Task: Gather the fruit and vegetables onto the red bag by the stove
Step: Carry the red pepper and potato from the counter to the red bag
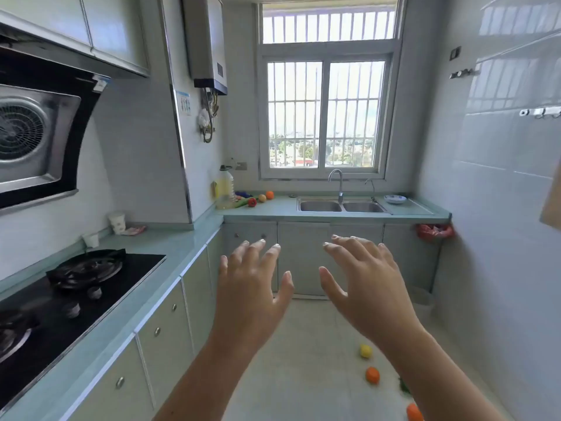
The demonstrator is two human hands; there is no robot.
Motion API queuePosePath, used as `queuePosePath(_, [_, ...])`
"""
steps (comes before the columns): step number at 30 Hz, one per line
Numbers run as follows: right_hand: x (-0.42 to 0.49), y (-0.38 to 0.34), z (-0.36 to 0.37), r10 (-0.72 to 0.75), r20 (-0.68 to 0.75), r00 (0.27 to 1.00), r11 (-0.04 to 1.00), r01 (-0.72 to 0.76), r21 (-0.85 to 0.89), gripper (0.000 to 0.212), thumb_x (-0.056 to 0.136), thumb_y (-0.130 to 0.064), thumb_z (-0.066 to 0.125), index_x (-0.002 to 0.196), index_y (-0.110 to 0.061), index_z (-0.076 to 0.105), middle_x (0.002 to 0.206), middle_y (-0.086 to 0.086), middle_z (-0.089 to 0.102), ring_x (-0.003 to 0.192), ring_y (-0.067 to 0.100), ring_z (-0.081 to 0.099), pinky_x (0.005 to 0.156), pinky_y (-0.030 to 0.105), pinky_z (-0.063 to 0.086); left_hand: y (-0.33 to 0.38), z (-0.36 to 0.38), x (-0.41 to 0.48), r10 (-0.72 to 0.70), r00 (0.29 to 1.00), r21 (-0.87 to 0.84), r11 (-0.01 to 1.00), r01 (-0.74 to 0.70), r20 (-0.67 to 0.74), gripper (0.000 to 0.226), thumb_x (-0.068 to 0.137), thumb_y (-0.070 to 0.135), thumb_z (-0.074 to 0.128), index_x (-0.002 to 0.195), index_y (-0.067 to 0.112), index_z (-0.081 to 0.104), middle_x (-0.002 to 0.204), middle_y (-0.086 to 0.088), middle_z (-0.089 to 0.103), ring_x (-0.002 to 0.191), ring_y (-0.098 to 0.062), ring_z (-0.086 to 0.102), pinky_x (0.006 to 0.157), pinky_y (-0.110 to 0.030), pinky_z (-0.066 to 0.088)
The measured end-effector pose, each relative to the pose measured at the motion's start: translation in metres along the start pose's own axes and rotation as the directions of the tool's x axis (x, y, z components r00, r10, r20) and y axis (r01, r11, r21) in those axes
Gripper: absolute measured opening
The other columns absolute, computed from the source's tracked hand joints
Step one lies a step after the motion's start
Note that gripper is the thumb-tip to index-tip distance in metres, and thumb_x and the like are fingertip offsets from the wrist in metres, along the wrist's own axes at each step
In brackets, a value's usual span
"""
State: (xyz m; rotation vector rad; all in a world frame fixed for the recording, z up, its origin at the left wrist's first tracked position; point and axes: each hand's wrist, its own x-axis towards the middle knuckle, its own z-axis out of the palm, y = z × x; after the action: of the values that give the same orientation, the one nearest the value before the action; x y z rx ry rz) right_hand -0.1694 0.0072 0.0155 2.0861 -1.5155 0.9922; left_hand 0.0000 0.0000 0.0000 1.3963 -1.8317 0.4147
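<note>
both hands are raised in the air in front of the person, over the floor (pixel 303 360) of a narrow kitchen. the left hand (pixel 252 290) and the right hand (pixel 368 287) have the backs turned to the camera, and their fingers (pixel 268 253) are spread apart and hold nothing. no fruit or vegetable touches either hand.

the produce lies in two groups, both well apart from the fingers. on the worktop (pixel 273 206) under the window, near its left far corner and left of the double sink (pixel 341 206), there are an orange fruit (pixel 269 195), a small yellowish fruit (pixel 262 198), a red pepper (pixel 252 202), a green vegetable (pixel 241 203) and something dark purple (pixel 243 194) behind them, all just beside a big oil bottle (pixel 225 189). this group is seen above the left fingertips, far behind them.

on the floor, below the right forearm, lie a yellow fruit (pixel 365 350), an orange one (pixel 372 375), a bit of green (pixel 404 385) partly hidden by the arm, and another orange piece (pixel 414 413) cut by the lower edge of the view.

a reddish, crumpled bag (pixel 135 230) lies on the side worktop near the wall, beyond the black stove (pixel 76 299), beside a white cup (pixel 117 222). it is small in the view, and i cannot tell if anything lies on it.
</note>
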Motion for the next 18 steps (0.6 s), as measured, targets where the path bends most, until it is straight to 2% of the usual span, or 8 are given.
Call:
queuePosePath(8, [0.058, -0.005, 0.096, -0.01, -0.041, 0.999, 1.0, 0.01, -0.02, 0.044, 0.08, -0.04, 0.039, 0.104, -0.013, 0.065, 0.108, 0.005, 0.067, 0.102, 0.029, 0.061, 0.089, 0.055, 0.042, -0.08, 0.067, 0.042, -0.015, 1.0, -0.026, 1.0, 0.014, -0.017, 0.05, 0.08, 0.039, 0.038, 0.11, 0.009, 0.064, 0.112, -0.013, 0.064, 0.106, -0.036, 0.057, 0.088, -0.059, 0.045])
queuePosePath(18, [0.161, -0.022, 0.226, 0.006, 0.009, 1.0, 1.0, -0.006, -0.007, 0.043, 0.079, -0.04, 0.04, 0.105, -0.015, 0.065, 0.108, 0.004, 0.067, 0.104, 0.027, 0.06, 0.09, 0.054, 0.042, -0.197, 0.145, 0.128, -0.04, 0.999, -0.049, 0.998, 0.04, -0.013, 0.049, 0.081, 0.038, 0.039, 0.113, 0.009, 0.063, 0.114, -0.013, 0.063, 0.109, -0.036, 0.056, 0.089, -0.059, 0.044])
